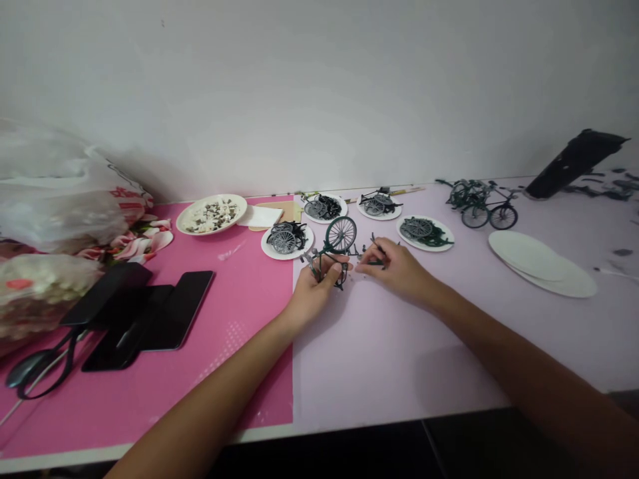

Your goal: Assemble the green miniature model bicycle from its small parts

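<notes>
My left hand [322,283] is closed around the frame of a dark green toy bicycle [341,234], held above the table with one spoked wheel pointing up. Just to its right, my right hand [387,263] pinches a small dark part [378,245], close to the bicycle; its exact kind is too small to tell. Behind the hands, white plates hold black wheels and parts [285,237], more wheels [323,207], dark pieces [378,203], and green frames with wheels [424,231].
Assembled toy bicycles [486,206] stand at the back right, near a black cylinder-like object [574,163]. White oval plates [542,263] lie at right. On the pink left side are phones [177,311], a bowl of small pieces [212,214] and plastic bags [60,193]. A wall runs behind.
</notes>
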A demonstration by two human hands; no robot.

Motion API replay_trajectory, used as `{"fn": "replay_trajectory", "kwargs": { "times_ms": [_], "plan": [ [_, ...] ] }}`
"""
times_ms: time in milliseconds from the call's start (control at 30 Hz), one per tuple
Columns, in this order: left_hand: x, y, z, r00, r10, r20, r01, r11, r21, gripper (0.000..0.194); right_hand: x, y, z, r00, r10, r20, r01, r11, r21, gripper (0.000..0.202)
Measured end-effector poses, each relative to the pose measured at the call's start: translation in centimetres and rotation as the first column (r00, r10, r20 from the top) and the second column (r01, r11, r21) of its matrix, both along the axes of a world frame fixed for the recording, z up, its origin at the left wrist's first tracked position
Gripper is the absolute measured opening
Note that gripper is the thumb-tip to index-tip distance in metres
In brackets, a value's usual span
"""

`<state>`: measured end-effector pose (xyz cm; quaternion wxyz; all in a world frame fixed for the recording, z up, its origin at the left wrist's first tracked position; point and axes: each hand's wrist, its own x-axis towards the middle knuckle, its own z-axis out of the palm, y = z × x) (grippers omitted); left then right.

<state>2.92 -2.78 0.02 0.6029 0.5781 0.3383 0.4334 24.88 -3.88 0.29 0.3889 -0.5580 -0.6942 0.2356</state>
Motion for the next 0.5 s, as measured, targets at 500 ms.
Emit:
{"fn": "replay_trajectory", "kwargs": {
  "times_ms": [500],
  "plan": [
    [-0.3, 0.3, 0.7, 0.999, 0.051, 0.004, -0.050, 0.987, -0.150, 0.038, 5.5, 2.6, -0.4, 0.907, -0.068, 0.415, 0.089, 0.996, -0.031, 0.033]
  ]
}}
